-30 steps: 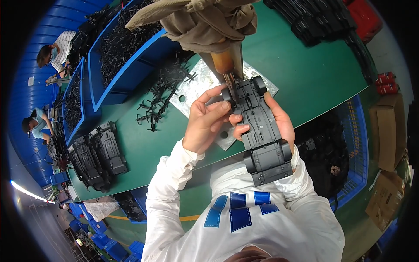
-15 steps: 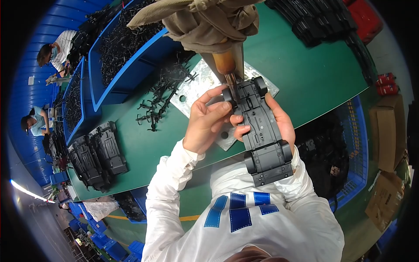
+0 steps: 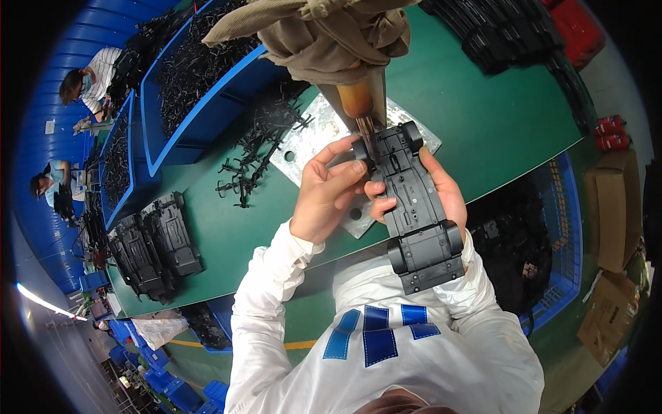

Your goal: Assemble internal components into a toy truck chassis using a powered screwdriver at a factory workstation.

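A black toy car chassis [image 3: 412, 200] with wheels is held over a metal plate [image 3: 314, 127], its far end under the metal tip [image 3: 366, 131] of a bench machine. My right hand [image 3: 445, 190] wraps around the chassis from the right, its fingertips showing on the left side. With thumb and forefinger, my left hand [image 3: 331, 183] grips the far left wheel [image 3: 360, 150] close beside the tip. Whether the tip touches the chassis is hard to tell. Brown cloth [image 3: 331, 41] is tied around the machine above its amber collar [image 3: 354, 100].
Small black parts [image 3: 241, 172] lie loose on the green table [image 3: 483, 138], left of the plate. Blue bins [image 3: 200, 103] of such parts stand behind them. More chassis [image 3: 155, 241] lie at left; black shells [image 3: 496, 34] pile at far right. A blue crate [image 3: 569, 234] stands right, below the table edge.
The chassis and both hands stay nearly still at the machine. In the background at left, a seated person has shifted posture and moved their arms.
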{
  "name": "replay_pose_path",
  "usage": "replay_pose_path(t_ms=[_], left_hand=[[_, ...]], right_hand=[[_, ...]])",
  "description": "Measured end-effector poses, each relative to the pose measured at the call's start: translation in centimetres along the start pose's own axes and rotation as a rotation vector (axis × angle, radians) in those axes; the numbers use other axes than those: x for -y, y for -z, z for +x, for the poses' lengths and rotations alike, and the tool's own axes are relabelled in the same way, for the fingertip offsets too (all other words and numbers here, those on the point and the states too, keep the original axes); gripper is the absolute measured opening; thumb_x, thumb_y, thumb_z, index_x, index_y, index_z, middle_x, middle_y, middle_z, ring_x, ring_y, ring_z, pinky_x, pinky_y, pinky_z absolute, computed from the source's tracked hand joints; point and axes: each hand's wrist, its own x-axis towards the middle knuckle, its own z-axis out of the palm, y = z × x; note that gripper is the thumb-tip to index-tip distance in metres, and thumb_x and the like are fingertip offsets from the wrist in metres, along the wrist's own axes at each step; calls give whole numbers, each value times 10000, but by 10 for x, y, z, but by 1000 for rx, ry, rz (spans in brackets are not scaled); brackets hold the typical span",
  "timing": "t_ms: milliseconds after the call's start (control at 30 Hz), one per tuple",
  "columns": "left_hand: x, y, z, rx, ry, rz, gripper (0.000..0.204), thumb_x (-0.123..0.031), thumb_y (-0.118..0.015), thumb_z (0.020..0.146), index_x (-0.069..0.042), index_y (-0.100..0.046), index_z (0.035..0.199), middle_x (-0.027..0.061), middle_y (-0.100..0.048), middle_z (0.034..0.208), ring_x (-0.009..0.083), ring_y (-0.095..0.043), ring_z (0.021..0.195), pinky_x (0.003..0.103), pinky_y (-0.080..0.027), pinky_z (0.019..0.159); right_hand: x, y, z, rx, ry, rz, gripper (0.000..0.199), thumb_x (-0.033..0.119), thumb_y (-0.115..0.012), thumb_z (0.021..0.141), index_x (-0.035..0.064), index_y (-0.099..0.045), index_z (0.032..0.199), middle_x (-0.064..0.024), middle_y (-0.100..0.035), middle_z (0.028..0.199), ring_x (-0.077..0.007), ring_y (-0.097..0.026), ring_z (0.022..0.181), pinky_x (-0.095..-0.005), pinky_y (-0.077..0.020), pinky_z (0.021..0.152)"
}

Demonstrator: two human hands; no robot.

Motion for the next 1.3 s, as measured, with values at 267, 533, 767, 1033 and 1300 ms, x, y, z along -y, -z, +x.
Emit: replay_pose_path(t_ms=[267, 533, 767, 1033, 1300], left_hand=[[1, 10, 0, 96, 9, -51, 450, -9, -601, 926, -17, -445, 1349, 128, -689, 953, 161, -691, 799, 226, -516, 654], [-2, -2, -2, 22, 16, -13, 449, 4, -588, 931, -21, -437, 1353, 141, -687, 978, 176, -699, 822, 232, -532, 670], [-1, 2, -1, 28, 16, -3, 443, -8, -602, 929, -31, -453, 1345, 122, -690, 949, 156, -694, 808, 202, -477, 599], [1, 5, 0, 35, -6, -25, 437, -9, -601, 929, -30, -455, 1341, 116, -681, 945, 181, -698, 813, 243, -521, 656], [-5, 3, -4, 29, 31, -4, 432, 2, -581, 926, -24, -445, 1335, 148, -677, 1019, 233, -706, 856, 354, -572, 794]], right_hand=[[0, 0, -1, -7, -8, -7, 520, 405, -442, 1011, 28, -456, 1369, -181, -536, 1186, -249, -439, 920, -337, -437, 725], [1, 3, -1, -10, -8, 8, 536, 410, -441, 1010, 12, -449, 1369, -185, -539, 1173, -247, -434, 916, -339, -436, 725], [1, 1, -1, -14, -10, 7, 530, 409, -437, 1011, 13, -458, 1362, -183, -541, 1175, -247, -432, 916, -334, -432, 726], [1, 2, -1, -15, -13, -21, 525, 413, -442, 1012, 16, -468, 1354, -174, -543, 1176, -243, -432, 915, -329, -430, 725], [-2, 7, 1, 38, -24, 8, 515, 419, -413, 1022, 14, -499, 1328, -197, -587, 1154, -276, -528, 895, -354, -474, 740]])
